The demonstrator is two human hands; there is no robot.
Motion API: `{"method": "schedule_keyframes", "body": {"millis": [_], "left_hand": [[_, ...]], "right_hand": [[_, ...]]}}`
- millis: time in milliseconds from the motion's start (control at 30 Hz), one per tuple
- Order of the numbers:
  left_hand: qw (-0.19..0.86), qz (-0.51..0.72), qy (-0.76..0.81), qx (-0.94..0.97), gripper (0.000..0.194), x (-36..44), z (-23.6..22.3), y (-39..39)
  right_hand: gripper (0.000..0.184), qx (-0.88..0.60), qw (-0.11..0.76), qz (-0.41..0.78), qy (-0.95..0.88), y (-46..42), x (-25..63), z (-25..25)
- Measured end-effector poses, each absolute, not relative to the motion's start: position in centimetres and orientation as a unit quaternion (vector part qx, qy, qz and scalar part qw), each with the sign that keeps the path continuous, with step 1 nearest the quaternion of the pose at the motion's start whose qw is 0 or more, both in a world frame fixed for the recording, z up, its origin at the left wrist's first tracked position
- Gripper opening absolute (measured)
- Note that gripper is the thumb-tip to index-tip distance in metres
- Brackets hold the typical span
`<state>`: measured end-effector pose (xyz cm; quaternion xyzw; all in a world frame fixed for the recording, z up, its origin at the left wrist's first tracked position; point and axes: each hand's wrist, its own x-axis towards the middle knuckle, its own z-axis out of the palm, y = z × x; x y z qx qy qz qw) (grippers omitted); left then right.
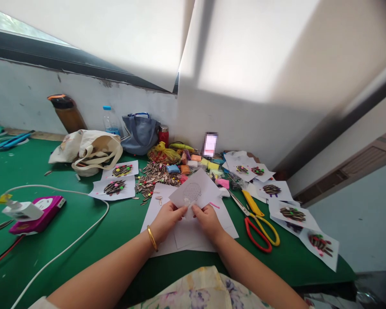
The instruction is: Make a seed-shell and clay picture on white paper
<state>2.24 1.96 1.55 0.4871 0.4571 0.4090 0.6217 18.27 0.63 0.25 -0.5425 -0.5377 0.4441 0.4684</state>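
A small white sheet of paper [197, 176] with a pencil-like drawing of a rounded, scale-patterned shape is tilted up in front of me. My left hand [172, 216] pinches its lower left side, thumb on top. On the lower right side my right hand [207, 219] grips it the same way. Between the thumbs shows a small whitish bit [187, 201]; I cannot tell what it is. Larger white sheets [186, 240] lie flat on the table under both hands. Just beyond is a heap of striped sunflower seeds [157, 176].
Red-and-yellow-handled scissors [260, 227] and a yellow cutter [252, 204] lie at right, near several seed pictures [292, 212]. Colourful clay blocks [185, 168], a phone [210, 144], a blue bag [141, 133] and a canvas bag [86, 148] stand behind. A white cable [93, 227] crosses the left.
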Motion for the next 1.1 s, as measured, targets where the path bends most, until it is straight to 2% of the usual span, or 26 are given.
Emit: {"method": "schedule_keyframes", "body": {"millis": [300, 467, 633, 967, 1100], "left_hand": [[0.623, 0.408, 0.457, 0.486, 0.047, 2.4, 1.3, 1.9], [0.646, 0.415, 0.401, 0.499, 0.054, 2.4, 1.7, 1.8], [0.62, 0.413, 0.469, 0.475, 0.041, 2.2, 1.6, 1.9], [0.631, 0.403, 0.457, 0.48, 0.043, 2.3, 1.7, 2.0], [0.638, 0.45, 0.44, 0.445, 0.045, 1.7, 2.2, 2.3]], "right_hand": [[0.035, -0.551, 0.465, 0.44, -0.535, 0.6, 18.3, 0.1], [0.038, -0.558, 0.467, 0.432, -0.533, 0.6, 18.4, 0.3], [0.039, -0.541, 0.478, 0.449, -0.526, 0.8, 18.6, 0.0], [0.035, -0.528, 0.482, 0.457, -0.529, 0.8, 18.5, -0.1], [0.027, -0.505, 0.483, 0.465, -0.544, 0.9, 19.1, 0.6]]}}
